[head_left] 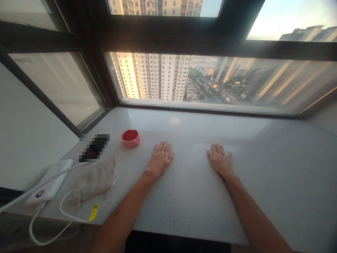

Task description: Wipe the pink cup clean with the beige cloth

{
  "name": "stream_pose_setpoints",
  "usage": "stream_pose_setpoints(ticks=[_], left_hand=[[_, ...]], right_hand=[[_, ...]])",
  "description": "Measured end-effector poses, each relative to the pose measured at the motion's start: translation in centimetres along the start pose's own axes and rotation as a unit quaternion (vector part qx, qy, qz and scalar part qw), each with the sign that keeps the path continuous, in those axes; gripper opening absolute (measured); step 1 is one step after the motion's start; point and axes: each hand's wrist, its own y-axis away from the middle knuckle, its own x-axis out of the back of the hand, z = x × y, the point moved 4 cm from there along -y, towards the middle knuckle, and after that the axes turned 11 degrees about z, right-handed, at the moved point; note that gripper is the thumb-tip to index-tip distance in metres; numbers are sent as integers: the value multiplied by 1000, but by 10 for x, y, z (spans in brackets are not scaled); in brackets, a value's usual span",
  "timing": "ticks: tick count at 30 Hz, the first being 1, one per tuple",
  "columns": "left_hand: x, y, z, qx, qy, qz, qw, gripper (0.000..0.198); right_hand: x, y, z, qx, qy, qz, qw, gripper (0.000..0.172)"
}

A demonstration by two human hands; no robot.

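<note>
Both palms rest on a pale stone windowsill (189,196). My left hand (160,160) lies flat with its fingers spread, holding nothing. A pink ashtray (131,139) with a red inside stands just to its left, apart from the fingers. Farther right, my right hand (219,158) is also flat on the sill, fingers stretched out and nothing under them that I can see. Left of my left forearm lies a folded greyish-beige cloth (97,179).
At the left are a white power bank (51,182) and a white cable (70,219) with a yellow tag (93,212), looping over the sill's front edge. A dark blurred-out item (94,147) lies behind the cloth. Dark window frames (168,38) border the back and left.
</note>
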Motion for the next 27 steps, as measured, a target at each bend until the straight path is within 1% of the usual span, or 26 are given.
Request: stream_pose_setpoints(ticks=[4,14,22,27], left_hand=[[2,0,0,0,0,6,1000,62],[3,0,0,6,-2,-9,1000,64],[1,0,-2,2,-3,2,1000,62],[3,-1,0,5,-12,-20,1000,64]], right_hand=[[-1,-1,-1,-1,0,-2,1000,72],[4,-2,0,-7,-4,-10,1000,73],[5,-3,0,-8,-3,-12,1000,73],[3,-3,1,-6,12,-11,1000,71]])
